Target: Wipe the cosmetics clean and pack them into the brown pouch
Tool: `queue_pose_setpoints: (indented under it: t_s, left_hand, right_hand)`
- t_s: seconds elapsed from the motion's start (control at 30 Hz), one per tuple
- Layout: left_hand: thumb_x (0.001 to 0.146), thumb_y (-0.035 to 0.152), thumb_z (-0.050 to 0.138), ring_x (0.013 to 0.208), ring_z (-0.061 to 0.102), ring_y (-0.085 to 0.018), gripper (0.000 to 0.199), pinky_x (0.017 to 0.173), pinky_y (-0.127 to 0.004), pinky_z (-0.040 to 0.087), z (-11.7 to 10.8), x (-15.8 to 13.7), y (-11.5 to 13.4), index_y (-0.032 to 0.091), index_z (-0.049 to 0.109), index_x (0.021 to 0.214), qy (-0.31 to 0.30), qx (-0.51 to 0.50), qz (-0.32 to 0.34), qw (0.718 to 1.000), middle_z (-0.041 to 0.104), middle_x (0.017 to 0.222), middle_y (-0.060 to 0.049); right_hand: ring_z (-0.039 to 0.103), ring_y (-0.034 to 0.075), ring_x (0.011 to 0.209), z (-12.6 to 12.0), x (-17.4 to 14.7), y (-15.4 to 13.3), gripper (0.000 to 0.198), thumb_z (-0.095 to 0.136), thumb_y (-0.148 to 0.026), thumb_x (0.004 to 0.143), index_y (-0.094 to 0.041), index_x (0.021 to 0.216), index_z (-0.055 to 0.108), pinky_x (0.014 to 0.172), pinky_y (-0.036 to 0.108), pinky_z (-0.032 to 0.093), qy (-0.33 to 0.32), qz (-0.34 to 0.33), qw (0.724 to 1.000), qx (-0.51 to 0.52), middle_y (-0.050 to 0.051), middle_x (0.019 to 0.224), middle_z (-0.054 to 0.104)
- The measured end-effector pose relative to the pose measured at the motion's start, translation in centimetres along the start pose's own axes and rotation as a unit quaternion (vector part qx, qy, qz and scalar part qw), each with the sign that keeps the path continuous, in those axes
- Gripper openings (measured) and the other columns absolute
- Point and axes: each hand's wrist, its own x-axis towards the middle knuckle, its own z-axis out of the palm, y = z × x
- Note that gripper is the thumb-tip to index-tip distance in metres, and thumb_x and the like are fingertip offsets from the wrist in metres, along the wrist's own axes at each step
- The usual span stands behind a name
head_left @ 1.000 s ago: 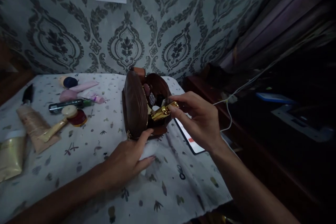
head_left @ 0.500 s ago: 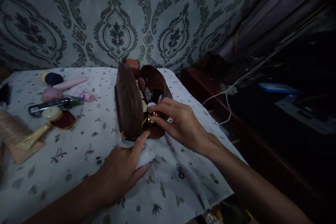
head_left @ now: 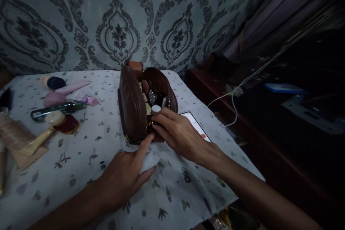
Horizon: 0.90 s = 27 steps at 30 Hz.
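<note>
An unzipped brown bag (head_left: 132, 104) stands on the cloth-covered table, its opening facing right. Several small items lie inside, among them a silvery glittery piece (head_left: 151, 97) and a white round cap (head_left: 155, 109). My right hand (head_left: 179, 133) reaches into the near end of the bag with thumb and fingers closed together. What they hold is hidden behind the fingers. My left hand (head_left: 126, 172) rests at the bag's front corner, index finger stretched against its edge. Under that finger, a crumpled white tissue (head_left: 149, 161) is held between thumb and palm.
Left on the table are a dark green bottle (head_left: 54, 110), a jar (head_left: 66, 122), a pink tube (head_left: 74, 87), a cream tube (head_left: 36, 142) and a brush (head_left: 54, 82). A phone (head_left: 196, 125) with a lit screen lies beyond my right wrist. A white cable (head_left: 234, 104) hangs at right.
My right hand has sunk lower into the bag, and the gold-coloured item seen at its fingertips is now mostly hidden. The phone's screen has lit up. My left hand stays in place.
</note>
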Motion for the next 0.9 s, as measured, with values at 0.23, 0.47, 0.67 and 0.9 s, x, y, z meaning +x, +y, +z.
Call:
queue_pose_setpoints:
  t_s: [0.23,0.47,0.67,0.9]
  left_hand:
    - [0.096,0.038,0.043,0.068,0.070,-0.023,0.068,0.060,-0.029,0.047,0.2,-0.1,-0.2,0.020,0.013,0.154,-0.014,0.005,0.003,1.000,0.074,0.083,-0.005]
    - [0.097,0.037,0.043,0.064,0.069,-0.025,0.065,0.059,-0.031,0.049,-1.0,0.0,0.0,0.015,0.020,0.153,-0.005,0.094,-0.007,0.996,0.073,0.078,-0.007]
    - [0.092,0.027,0.052,0.065,0.071,-0.023,0.067,0.051,-0.024,0.044,-2.1,-0.3,0.2,0.020,0.026,0.154,-0.012,0.282,-0.029,0.959,0.073,0.083,-0.008]
    - [0.092,0.022,0.054,0.072,0.072,-0.022,0.072,0.054,-0.026,0.049,-1.4,-0.8,1.4,0.023,0.021,0.156,-0.022,0.363,-0.103,0.926,0.075,0.096,-0.009]
  right_hand:
    - [0.061,0.018,0.084,0.7,-1.0,-0.2,0.024,0.042,-0.020,0.101,-0.015,0.096,0.065,0.070,0.030,0.052,0.025,-0.051,0.998,0.035,0.009,0.093,0.063]
    - [0.056,0.018,0.078,1.2,-1.1,-0.5,0.030,0.039,-0.020,0.102,-0.014,0.088,0.065,0.068,0.031,0.050,0.048,-0.059,0.997,-0.007,0.009,0.086,0.061]
    - [0.056,0.018,0.079,1.3,-1.4,-0.4,0.029,0.039,-0.021,0.102,-0.014,0.091,0.065,0.068,0.031,0.048,0.074,-0.045,0.996,-0.006,0.009,0.087,0.061]
    - [0.058,0.021,0.085,1.6,-1.9,-0.4,0.032,0.038,-0.020,0.102,-0.012,0.094,0.068,0.074,0.034,0.051,0.112,-0.026,0.993,0.006,0.011,0.091,0.063]
